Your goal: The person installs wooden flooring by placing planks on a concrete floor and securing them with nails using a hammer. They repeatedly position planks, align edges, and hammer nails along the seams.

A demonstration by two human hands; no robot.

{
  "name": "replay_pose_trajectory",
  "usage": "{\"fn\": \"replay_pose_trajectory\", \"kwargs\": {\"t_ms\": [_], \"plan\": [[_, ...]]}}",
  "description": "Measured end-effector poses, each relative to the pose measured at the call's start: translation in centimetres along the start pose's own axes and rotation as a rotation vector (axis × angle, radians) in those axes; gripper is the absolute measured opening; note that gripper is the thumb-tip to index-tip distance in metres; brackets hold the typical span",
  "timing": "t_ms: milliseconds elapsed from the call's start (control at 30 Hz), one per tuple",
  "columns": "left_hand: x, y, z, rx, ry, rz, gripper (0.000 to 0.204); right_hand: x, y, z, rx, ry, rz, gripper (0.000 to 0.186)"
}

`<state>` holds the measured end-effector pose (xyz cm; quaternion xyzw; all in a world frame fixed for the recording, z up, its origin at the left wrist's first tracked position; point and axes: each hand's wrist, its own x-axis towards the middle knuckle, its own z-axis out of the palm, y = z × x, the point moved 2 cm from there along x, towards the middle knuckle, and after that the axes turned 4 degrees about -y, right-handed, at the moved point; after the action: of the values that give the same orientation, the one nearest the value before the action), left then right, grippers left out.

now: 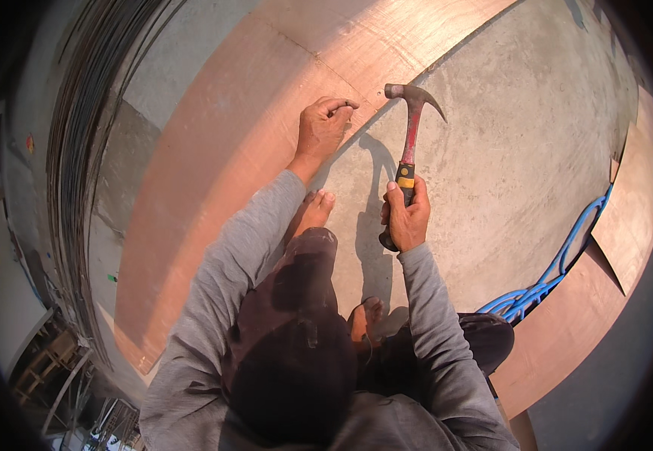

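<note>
In my right hand (pixel 408 214) is a claw hammer (pixel 411 139) with a red shaft and a black and yellow grip. It points upward, its metal head raised beside the edge of a long plywood sheet (pixel 229 120). My left hand (pixel 322 129) is closed in a pinch above the plywood, close to that edge and left of the hammer head. What its thumb and forefinger hold, if anything, is too small to make out. A seam crosses the sheet near my left fingers.
Concrete floor (pixel 507 165) lies right of the sheet. Long thin metal rods (pixel 78 135) run along the left. At the right, blue hose (pixel 544 286) lies coiled against more plywood (pixel 567 331). My bare feet are beside the sheet's edge.
</note>
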<state>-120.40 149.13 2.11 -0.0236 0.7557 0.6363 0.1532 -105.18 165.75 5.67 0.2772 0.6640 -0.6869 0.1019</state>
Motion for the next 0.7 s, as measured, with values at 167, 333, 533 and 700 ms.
{"fn": "replay_pose_trajectory", "kwargs": {"t_ms": [167, 333, 533, 700], "plan": [[3.4, 0.0, 0.6, 0.111, -0.041, 0.082, 0.016, -0.8, -0.4, -1.6, -0.029, -0.014, -0.037, 0.033], [4.2, -0.2, 1.6, 0.242, -0.086, 0.182, 0.013, -0.8, -2.2, -3.3, -0.210, -0.058, -0.069, 0.038], [4.5, -1.2, 1.8, 0.334, -0.112, 0.286, 0.011, 0.2, -5.5, -3.9, -0.469, -0.143, -0.332, 0.055], [4.8, -1.8, 1.8, 0.307, -0.116, 0.228, 0.011, 1.2, -6.8, -3.6, -0.726, -0.218, -0.413, 0.062]]}}
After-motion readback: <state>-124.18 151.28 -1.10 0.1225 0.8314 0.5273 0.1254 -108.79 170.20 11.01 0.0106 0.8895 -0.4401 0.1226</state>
